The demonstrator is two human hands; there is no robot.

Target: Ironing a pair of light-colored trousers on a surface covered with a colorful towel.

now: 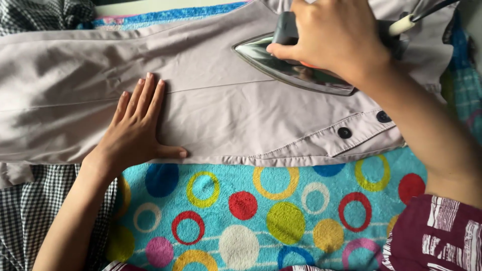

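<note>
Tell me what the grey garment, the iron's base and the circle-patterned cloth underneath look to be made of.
Grey garment: smooth woven fabric, likely cotton or a blend; matte, with stitched seams and dark buttons.
Iron's base: polished metal, mirror-like reflections.
Circle-patterned cloth: fuzzy, towel-like pile, probably terry or fleece.
The right hand grips the iron; the left hand lies flat on the garment.

No packages, labels, signs, screens.

Turquoise towel [301, 200] with coloured circles as ironing surface, pale grey garment [226, 110] spread flat, checked cloth [30, 216] alongside
</note>
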